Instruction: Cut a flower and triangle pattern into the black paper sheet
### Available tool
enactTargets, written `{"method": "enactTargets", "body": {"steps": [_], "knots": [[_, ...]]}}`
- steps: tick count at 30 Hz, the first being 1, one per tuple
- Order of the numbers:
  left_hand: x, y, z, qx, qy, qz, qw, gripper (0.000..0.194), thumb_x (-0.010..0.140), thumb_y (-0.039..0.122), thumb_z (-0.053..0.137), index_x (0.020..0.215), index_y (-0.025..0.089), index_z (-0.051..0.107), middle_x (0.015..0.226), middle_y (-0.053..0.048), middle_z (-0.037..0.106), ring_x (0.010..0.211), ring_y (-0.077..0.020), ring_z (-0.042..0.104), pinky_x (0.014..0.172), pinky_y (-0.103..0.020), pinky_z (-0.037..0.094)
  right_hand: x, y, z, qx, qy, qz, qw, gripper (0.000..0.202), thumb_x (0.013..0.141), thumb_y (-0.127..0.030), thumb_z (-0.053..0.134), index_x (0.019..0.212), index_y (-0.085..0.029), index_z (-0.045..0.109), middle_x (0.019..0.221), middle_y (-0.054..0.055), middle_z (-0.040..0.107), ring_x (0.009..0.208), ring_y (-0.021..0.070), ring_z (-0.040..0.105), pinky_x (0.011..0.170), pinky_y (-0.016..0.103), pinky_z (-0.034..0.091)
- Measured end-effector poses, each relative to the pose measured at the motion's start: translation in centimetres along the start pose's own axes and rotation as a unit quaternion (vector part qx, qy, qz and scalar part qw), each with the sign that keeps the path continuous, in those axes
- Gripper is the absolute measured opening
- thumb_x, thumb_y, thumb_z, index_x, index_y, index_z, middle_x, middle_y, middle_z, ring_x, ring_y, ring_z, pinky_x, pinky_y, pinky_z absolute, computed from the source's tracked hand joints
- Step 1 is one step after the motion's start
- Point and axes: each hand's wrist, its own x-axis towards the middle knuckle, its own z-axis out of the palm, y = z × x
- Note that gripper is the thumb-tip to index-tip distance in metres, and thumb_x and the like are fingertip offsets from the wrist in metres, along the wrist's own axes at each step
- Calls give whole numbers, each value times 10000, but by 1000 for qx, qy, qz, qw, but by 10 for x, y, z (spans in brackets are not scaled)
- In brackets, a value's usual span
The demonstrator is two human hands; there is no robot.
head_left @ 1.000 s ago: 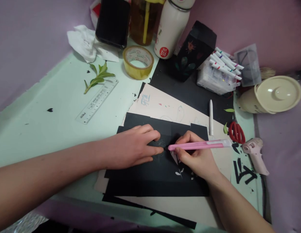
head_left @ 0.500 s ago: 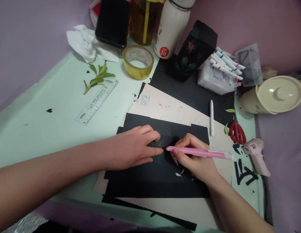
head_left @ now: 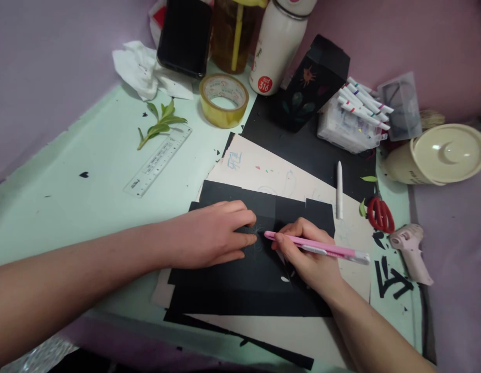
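Observation:
My left hand (head_left: pixel 220 235) lies on a black paper sheet (head_left: pixel 232 290), its fingers apart and partly bent, holding nothing. Faint light flower-like lines show on the paper by its fingertips. My right hand (head_left: pixel 312 259) is closed around a slim pink pen-shaped tool (head_left: pixel 321 247) with a whitish rear end. The tool's front end points left, close to the left index finger; whether its tip touches the paper I cannot tell. Small white petal shapes (head_left: pixel 285 279) show in the black sheet below the right hand. Pale paper (head_left: pixel 263 331) lies underneath.
Left of the sheet are a clear ruler (head_left: pixel 158 163) and a leafy sprig (head_left: pixel 161 124). Behind stand a tape roll (head_left: pixel 224 116), a white bottle (head_left: pixel 279 49) and a black box (head_left: pixel 317 83). Rightward lie a white pen (head_left: pixel 339 190), red-handled scissors (head_left: pixel 380 215) and a glue gun (head_left: pixel 411 251).
The pink tool has turned slightly in my right hand, its front end a little higher and its rear end lower. My left hand stays on the paper. The view has shifted slightly.

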Motion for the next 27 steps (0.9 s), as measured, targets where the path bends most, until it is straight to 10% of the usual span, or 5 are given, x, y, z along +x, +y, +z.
{"method": "enactTargets", "body": {"steps": [27], "knots": [[-1,1,-2,-4,3,-9,1000,208,940,271,610,1085,154,705,1116,-125,566,999,-249,511,852,-359,472,-2,-3,-1,-50,-16,-96,994,195,840,-125,654,720,-211,528,686,-20,646,578,105,616,542,216,461]]}}
